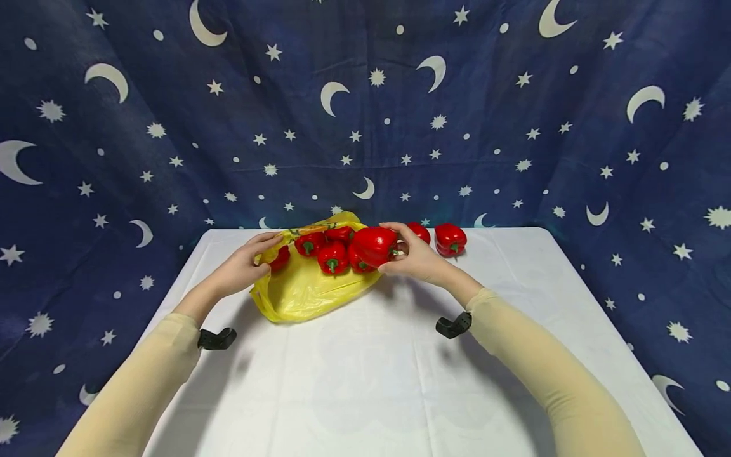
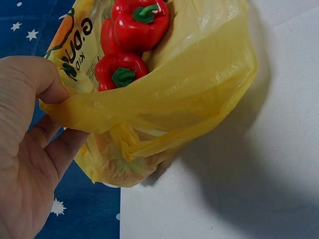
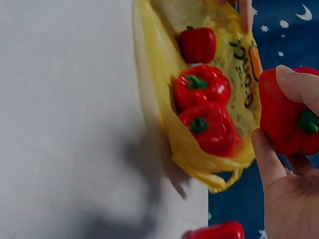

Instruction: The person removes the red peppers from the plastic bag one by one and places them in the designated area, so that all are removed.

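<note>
Pepper (image 1: 374, 246) held sideways, stem (image 3: 310, 122) rightward, by right fingers (image 3: 269, 162); left fingers (image 2: 65, 150) pinch bag (image 2: 199, 94).

The yellow bag (image 2: 169, 104) bears dark print (image 2: 78, 60): "KID" beside larger, partly legible letters (image 2: 87, 24), "G" among them.

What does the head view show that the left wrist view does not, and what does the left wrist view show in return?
Only the head view: the right grip holding a red pepper, two loose peppers right of the yellow bag, both cream sleeves and the black wrist pieces.

Only the left wrist view: the palm side of the left grip, and clear black lettering on the bag.

Both: the left grip pinching the bag's edge, peppers with green stems inside the bag, the white table and the blue star-patterned cloth.
</note>
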The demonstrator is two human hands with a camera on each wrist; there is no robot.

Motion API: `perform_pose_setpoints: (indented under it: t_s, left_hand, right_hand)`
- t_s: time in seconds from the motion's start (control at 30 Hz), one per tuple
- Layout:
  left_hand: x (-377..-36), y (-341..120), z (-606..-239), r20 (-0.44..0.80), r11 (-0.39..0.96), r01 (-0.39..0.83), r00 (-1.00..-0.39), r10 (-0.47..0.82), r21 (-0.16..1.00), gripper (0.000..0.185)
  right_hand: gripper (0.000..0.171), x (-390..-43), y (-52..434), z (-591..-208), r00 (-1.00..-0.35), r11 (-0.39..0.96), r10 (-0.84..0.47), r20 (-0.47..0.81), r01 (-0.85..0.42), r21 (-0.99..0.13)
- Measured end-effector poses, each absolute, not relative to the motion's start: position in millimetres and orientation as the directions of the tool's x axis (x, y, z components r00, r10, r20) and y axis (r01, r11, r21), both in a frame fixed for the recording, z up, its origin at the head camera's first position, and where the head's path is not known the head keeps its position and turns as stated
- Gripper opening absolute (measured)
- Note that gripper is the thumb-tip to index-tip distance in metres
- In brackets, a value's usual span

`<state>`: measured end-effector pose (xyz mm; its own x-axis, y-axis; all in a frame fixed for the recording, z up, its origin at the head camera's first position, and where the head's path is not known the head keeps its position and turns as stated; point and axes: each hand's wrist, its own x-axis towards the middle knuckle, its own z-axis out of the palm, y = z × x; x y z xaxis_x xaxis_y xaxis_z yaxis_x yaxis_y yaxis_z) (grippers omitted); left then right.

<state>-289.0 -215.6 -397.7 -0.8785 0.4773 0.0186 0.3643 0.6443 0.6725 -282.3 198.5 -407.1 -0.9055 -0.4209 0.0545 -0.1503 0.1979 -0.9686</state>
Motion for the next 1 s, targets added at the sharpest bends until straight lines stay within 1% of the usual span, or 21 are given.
perform_pose_setpoints:
  t_s: [0.2, 0.37, 0.47, 0.63, 1.0]
  left_hand:
    - [-287, -218, -397, 0.028, 0.639, 0.368, -0.879, 0.477, 0.676, 0.069]
    - [-287, -218, -398, 0.027, 0.635, 0.369, -0.877, 0.480, 0.679, 0.069]
    - [-288, -217, -398, 0.026, 0.636, 0.371, -0.875, 0.483, 0.677, 0.069]
    - [-289, -217, -398, 0.022, 0.641, 0.368, -0.877, 0.480, 0.673, 0.069]
    - [-289, -217, -398, 0.022, 0.643, 0.363, -0.880, 0.474, 0.675, 0.069]
  right_hand:
    - [0.090, -284, 219, -403, -0.922, 0.190, -0.385, 0.051, -0.133, -0.973]
    - [0.093, -287, 239, -402, -0.950, 0.230, -0.311, 0.042, -0.118, -0.966]
    - [0.093, -289, 253, -402, -0.962, 0.219, -0.268, 0.051, -0.113, -0.969]
    - [0.092, -292, 272, -403, -0.973, 0.220, -0.223, 0.064, -0.114, -0.969]
    - [0.093, -293, 307, -400, -0.990, 0.252, -0.135, 0.029, -0.062, -0.966]
